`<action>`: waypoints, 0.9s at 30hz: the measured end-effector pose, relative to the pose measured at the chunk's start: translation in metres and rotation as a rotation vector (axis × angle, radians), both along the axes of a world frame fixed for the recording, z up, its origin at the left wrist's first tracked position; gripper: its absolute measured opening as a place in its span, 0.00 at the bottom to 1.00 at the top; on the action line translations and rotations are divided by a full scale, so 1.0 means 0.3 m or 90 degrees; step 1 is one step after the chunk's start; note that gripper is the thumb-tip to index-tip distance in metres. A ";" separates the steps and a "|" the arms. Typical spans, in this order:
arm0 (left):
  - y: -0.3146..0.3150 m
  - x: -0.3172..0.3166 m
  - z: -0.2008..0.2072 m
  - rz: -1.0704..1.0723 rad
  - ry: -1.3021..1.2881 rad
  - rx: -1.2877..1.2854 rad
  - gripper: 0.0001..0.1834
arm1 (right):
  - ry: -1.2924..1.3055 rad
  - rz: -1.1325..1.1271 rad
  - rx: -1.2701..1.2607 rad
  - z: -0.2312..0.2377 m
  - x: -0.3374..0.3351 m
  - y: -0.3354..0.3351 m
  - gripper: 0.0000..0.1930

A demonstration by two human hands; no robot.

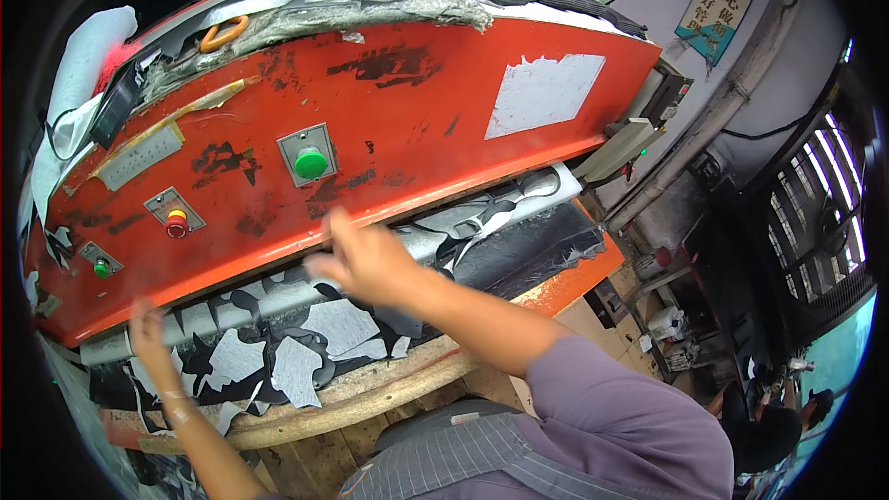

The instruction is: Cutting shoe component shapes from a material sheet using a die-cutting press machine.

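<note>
At a big red press (426,93), I have both arms stretched toward the long gap along its lower edge. My left hand (149,335) is at the left end of the gap, by the pale roll or bar (190,319) lying there; blur keeps its fingers unclear. My right hand (363,261) is in front of the gap near the middle, smeared by motion, and I cannot tell whether it holds anything. Below the hands, grey-white cut sheet scraps (298,370) lie on the black bed (500,255). Dark curved scrap strips (468,227) hang over the bar further right.
On the press front are a green push button (310,163), a red and yellow stop button (176,223) and a smaller green button (102,268). Scissors with orange handles (224,34) lie among material on top. A worn wooden edge (370,393) borders the bed. Another person (773,431) is far right.
</note>
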State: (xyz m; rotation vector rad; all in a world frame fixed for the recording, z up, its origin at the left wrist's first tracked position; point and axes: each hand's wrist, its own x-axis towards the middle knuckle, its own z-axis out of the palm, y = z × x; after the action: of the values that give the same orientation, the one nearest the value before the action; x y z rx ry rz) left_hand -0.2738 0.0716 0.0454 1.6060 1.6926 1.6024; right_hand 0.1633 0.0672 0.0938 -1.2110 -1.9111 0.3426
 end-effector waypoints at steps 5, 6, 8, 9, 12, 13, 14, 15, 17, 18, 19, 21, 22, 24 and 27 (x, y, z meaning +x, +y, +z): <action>-0.430 0.723 -0.089 -0.277 0.106 -0.302 0.09 | -0.339 0.209 -0.231 -0.210 0.151 -0.368 0.27; -0.481 0.800 -0.113 -0.339 0.144 -0.238 0.09 | -0.370 0.220 -0.221 -0.254 0.167 -0.430 0.27; -0.525 0.897 -0.162 -0.397 0.184 -0.180 0.08 | -0.379 0.183 -0.114 -0.324 0.167 -0.509 0.25; -0.532 0.941 -0.172 -0.350 0.268 -0.131 0.08 | -0.375 0.184 -0.117 -0.341 0.170 -0.510 0.25; -0.525 0.988 -0.181 -0.279 0.338 -0.131 0.06 | -0.338 0.119 -0.121 -0.356 0.165 -0.486 0.21; -0.521 0.993 -0.183 -0.255 0.321 -0.176 0.06 | -0.333 0.122 -0.125 -0.357 0.173 -0.483 0.21; -0.519 1.008 -0.191 -0.222 0.297 -0.168 0.07 | -0.327 0.140 -0.119 -0.360 0.182 -0.478 0.20; -0.515 1.015 -0.186 -0.221 0.302 -0.172 0.07 | -0.320 0.157 -0.111 -0.356 0.188 -0.464 0.18; -0.505 1.020 -0.183 -0.194 0.301 -0.181 0.11 | -0.315 0.142 -0.109 -0.372 0.192 -0.455 0.16; -0.494 1.019 -0.173 -0.190 0.306 -0.186 0.11 | -0.332 0.200 -0.137 -0.346 0.204 -0.438 0.16; -0.485 1.014 -0.154 -0.212 0.339 -0.259 0.13 | -0.349 0.260 -0.164 -0.319 0.217 -0.419 0.16; -0.463 1.010 -0.097 -0.222 0.373 -0.342 0.16 | -0.402 0.349 -0.372 -0.182 0.264 -0.317 0.21; -0.448 1.016 -0.060 -0.269 0.368 -0.421 0.18 | -0.395 0.337 -0.478 -0.090 0.306 -0.240 0.23; -0.396 1.042 -0.008 -0.364 0.333 -0.519 0.18 | -0.215 0.146 -0.357 -0.064 0.405 -0.058 0.28; -0.313 1.109 -0.051 -0.367 -0.075 -0.507 0.13 | -0.316 -0.226 -0.161 -0.102 0.468 0.248 0.43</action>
State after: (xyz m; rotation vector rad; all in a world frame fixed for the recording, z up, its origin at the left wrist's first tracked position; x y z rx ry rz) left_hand 0.0590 -0.0223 0.0301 1.3458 1.3544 0.6070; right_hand 0.3036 0.1416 0.0631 -1.9125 -2.0431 0.0951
